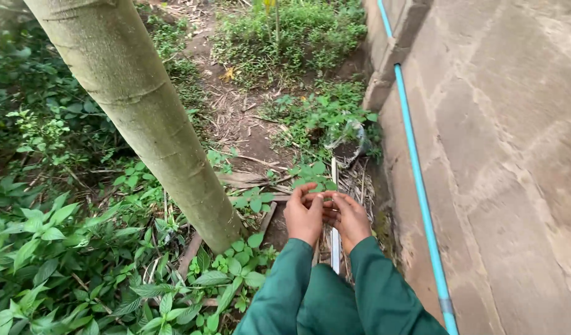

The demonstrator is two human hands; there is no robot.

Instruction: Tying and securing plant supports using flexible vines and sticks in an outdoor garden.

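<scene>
Hiding whatever they pinch, our left hand (304,217) and right hand (349,217) meet fingertips above a pale strip (335,245).

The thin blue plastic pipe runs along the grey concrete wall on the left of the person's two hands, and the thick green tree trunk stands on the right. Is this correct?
Not quite. In the head view the sides are swapped: the thin blue plastic pipe runs along the grey concrete wall on the right of the two hands, and the thick green tree trunk stands on the left.
</scene>
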